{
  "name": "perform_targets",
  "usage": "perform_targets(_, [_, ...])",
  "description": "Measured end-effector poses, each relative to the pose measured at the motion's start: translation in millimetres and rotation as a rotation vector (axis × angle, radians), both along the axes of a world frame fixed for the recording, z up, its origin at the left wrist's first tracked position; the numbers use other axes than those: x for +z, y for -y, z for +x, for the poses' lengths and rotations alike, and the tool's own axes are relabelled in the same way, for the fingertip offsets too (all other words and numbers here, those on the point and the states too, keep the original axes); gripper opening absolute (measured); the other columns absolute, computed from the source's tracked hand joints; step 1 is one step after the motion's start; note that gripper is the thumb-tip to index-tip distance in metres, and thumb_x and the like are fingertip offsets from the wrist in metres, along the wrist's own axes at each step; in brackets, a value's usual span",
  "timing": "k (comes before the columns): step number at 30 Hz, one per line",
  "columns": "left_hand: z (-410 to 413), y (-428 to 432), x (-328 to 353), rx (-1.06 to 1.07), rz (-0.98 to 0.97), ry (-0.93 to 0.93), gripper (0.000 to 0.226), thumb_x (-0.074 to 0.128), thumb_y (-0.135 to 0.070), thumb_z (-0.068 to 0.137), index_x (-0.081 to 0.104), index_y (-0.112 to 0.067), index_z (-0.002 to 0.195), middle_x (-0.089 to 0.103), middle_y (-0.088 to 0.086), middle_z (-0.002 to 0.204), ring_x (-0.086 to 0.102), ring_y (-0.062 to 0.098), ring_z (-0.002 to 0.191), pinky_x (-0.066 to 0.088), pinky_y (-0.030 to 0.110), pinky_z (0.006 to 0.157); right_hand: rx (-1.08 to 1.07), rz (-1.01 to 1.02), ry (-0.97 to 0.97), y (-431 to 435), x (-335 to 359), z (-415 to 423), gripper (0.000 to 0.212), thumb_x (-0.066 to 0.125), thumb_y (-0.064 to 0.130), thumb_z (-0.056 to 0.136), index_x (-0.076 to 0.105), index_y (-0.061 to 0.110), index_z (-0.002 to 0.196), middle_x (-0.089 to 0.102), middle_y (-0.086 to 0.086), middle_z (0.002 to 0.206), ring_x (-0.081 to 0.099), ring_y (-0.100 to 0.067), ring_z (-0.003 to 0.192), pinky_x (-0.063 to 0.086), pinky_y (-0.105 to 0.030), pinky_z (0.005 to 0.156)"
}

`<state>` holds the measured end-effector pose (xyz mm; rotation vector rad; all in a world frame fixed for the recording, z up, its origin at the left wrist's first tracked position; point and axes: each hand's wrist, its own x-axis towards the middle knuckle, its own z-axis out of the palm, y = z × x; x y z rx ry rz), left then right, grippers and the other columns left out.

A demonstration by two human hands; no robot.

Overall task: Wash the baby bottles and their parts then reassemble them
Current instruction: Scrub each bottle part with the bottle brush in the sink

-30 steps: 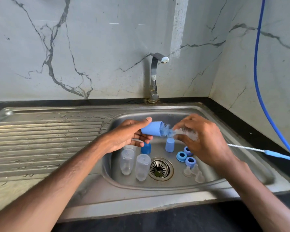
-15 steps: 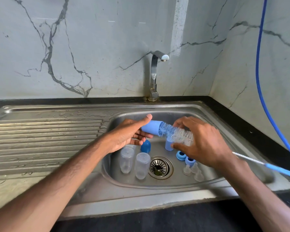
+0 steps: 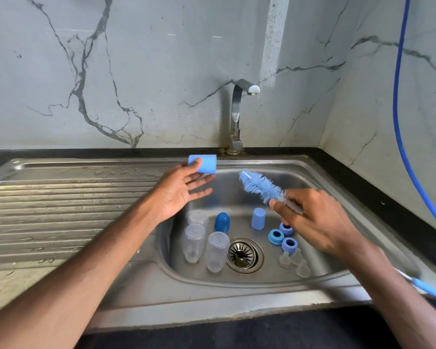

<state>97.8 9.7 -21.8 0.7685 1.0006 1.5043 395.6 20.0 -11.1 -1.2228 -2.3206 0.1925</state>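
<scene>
My left hand pinches a light blue bottle cap between thumb and fingers, over the left rim of the sink basin. My right hand grips a bottle brush just below its blue-white bristles; the bristle head points up-left, apart from the cap. On the basin floor stand three clear bottles upside down, a dark blue cap, another light blue cap, three blue collar rings and three clear teats.
The steel sink has a ribbed draining board on the left and a drain in the middle. The tap is off at the back. A blue hose hangs along the right wall. The brush's handle runs off right.
The brush has come out of the light blue cap. My left hand moved the cap up and left; my right hand drew the brush back to the right.
</scene>
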Motion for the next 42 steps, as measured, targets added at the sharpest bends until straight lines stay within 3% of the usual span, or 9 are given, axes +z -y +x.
perform_targets(4, [12,3,-1,-0.074,-0.066,0.019,0.047,0.062,-0.022,0.099,0.055,-0.008,0.143,0.066,0.023,0.131,0.071,0.032,0.109,0.059,0.05,0.094,-0.003,-0.014,-0.121,5,6,-3,0.062,0.04,0.08,0.096,0.06,0.023,0.078,0.049,0.006,0.055,0.041,-0.01,0.051,0.032,-0.03,0.053])
perform_targets(6, [24,5,-1,-0.153,-0.079,-0.004,0.041,0.06,-0.023,0.1,0.058,-0.005,0.137,0.07,0.023,0.122,0.071,0.032,0.103,0.063,0.041,0.081,0.012,-0.041,-0.19,4,5,-2,0.059,0.04,0.074,0.1,0.052,0.024,0.072,0.045,0.009,0.055,0.038,-0.011,0.053,0.031,-0.031,0.054])
perform_targets(11, [44,12,-5,-0.287,-0.058,-0.127,0.023,0.055,-0.024,0.104,0.062,-0.012,0.122,0.074,0.016,0.104,0.074,0.029,0.092,0.06,0.031,0.067,0.021,0.024,-0.112,1,2,-1,0.043,0.051,0.066,0.095,0.062,0.026,0.082,0.058,0.007,0.068,0.054,-0.011,0.063,0.039,-0.032,0.055])
perform_targets(19, [48,14,-7,-0.314,-0.042,-0.155,0.021,0.051,-0.022,0.106,0.064,-0.012,0.12,0.074,0.016,0.107,0.075,0.026,0.087,0.057,0.026,0.066,0.058,-0.047,-0.187,-2,0,-3,0.023,0.068,0.055,0.092,0.066,0.034,0.101,0.072,0.008,0.07,0.067,-0.005,0.051,0.056,-0.039,0.058])
perform_targets(23, [57,13,-7,-0.345,-0.034,-0.102,0.029,0.048,-0.023,0.108,0.059,-0.008,0.13,0.075,0.018,0.107,0.074,0.03,0.087,0.057,0.028,0.068,-0.001,0.057,-0.172,-9,-2,-3,0.029,0.068,0.052,0.094,0.068,0.031,0.115,0.073,0.004,0.076,0.065,-0.009,0.049,0.057,-0.044,0.058])
perform_targets(31, [59,9,-12,-0.256,-0.079,-0.069,0.026,0.042,-0.012,0.107,0.061,-0.006,0.125,0.075,0.015,0.096,0.073,0.021,0.074,0.058,0.026,0.06,0.14,0.095,-0.163,-1,-6,-9,0.035,0.069,0.058,0.09,0.071,0.032,0.114,0.075,0.012,0.084,0.067,-0.01,0.058,0.056,-0.04,0.056])
perform_targets(34, [63,9,-13,-0.253,-0.082,-0.057,0.031,0.04,-0.014,0.11,0.058,-0.009,0.134,0.074,0.019,0.104,0.074,0.028,0.077,0.057,0.026,0.056,0.025,0.193,-0.135,-8,-9,-5,0.041,0.066,0.061,0.091,0.071,0.03,0.117,0.077,0.006,0.088,0.068,-0.016,0.064,0.057,-0.041,0.06])
perform_targets(37, [60,6,-15,-0.2,-0.072,-0.081,0.032,0.047,-0.016,0.107,0.067,-0.017,0.132,0.072,0.024,0.118,0.072,0.024,0.085,0.059,0.025,0.06,0.154,0.157,-0.085,0,-15,-9,0.044,0.059,0.068,0.092,0.067,0.033,0.116,0.076,0.011,0.089,0.066,-0.013,0.063,0.056,-0.039,0.061])
perform_targets(42, [60,11,-9,-0.222,-0.117,-0.006,0.029,0.037,-0.014,0.11,0.059,-0.007,0.127,0.074,0.018,0.094,0.068,0.024,0.069,0.053,0.024,0.051,0.043,0.194,-0.135,-8,-10,-7,0.04,0.066,0.061,0.09,0.069,0.031,0.115,0.076,0.007,0.084,0.067,-0.01,0.058,0.054,-0.035,0.056])
